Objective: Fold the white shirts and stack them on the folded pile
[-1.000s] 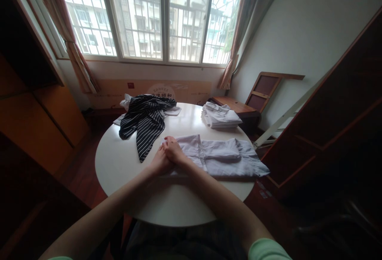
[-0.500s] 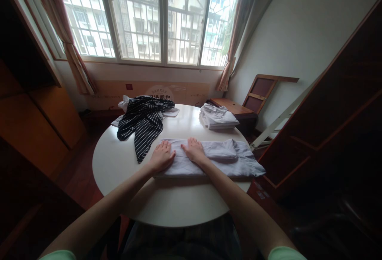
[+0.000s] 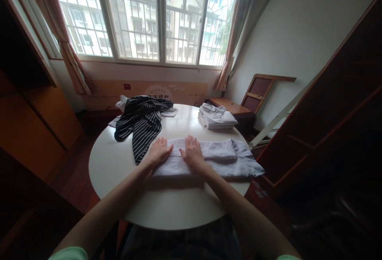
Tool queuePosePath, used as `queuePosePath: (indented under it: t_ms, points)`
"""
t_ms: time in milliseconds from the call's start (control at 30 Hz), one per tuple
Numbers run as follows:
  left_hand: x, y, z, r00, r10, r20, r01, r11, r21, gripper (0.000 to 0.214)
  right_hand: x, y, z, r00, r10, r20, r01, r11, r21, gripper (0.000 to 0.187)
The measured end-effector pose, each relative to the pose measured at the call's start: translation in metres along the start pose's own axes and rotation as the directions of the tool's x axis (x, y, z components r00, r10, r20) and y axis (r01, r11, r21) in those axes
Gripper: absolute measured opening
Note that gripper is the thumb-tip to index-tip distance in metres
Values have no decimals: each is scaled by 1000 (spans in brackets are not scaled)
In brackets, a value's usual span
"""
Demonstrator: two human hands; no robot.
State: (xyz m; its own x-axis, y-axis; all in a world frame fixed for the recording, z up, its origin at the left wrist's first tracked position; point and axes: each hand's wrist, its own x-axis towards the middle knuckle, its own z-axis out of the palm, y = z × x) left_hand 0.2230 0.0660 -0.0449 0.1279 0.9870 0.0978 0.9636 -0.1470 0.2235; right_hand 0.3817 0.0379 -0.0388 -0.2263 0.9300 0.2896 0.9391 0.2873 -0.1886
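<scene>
Currently, the pale garment is laid on the round table, touched by the left hand and right hand, both spread flat, nothing grasped. Creases could be set by uneven palm pressure; slippage could be caused by its overhanging right end.

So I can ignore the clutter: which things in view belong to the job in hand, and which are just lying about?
Belongs to the job:
- pale garment, under the left hand and right hand
- round white table beneath it
- folded stack and black striped garment, probably

Just lying about, it seems:
- printed panel below the window
- left curtain
</scene>
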Motion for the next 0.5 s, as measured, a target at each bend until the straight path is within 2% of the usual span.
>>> queuePosePath:
  t_ms: [33, 100, 200, 300, 367, 500]
  points:
    - [0, 0, 1, 1000, 5, -4, -5, 1000, 2, 59, -8, -7, 1, 996, -87, 35, 86, 996, 37, 59]
    - [1, -1, 2, 1000, 17, -12, -17, 1000, 10, 59, -23, -12, 3, 978, -187, 91, 178, 980, 93, 60]
    - [0, -2, 1, 1000, 26, -14, -26, 1000, 14, 59, -36, 4, 3, 974, -187, 130, 175, 980, 96, 66]
    - [-1, -1, -2, 1000, 13, 23, -14, 1000, 15, 61, -40, 49, -4, 984, -86, 156, 82, 996, 33, 66]
    - [-2, 0, -4, 999, 5, 50, -6, 1000, 15, 62, -44, 85, -12, 984, 39, 171, -31, 998, -47, 65]
    - [-2, 2, -6, 997, -15, 73, 14, 1000, 13, 63, -58, 149, -28, 957, 246, 154, -212, 955, -208, 61]
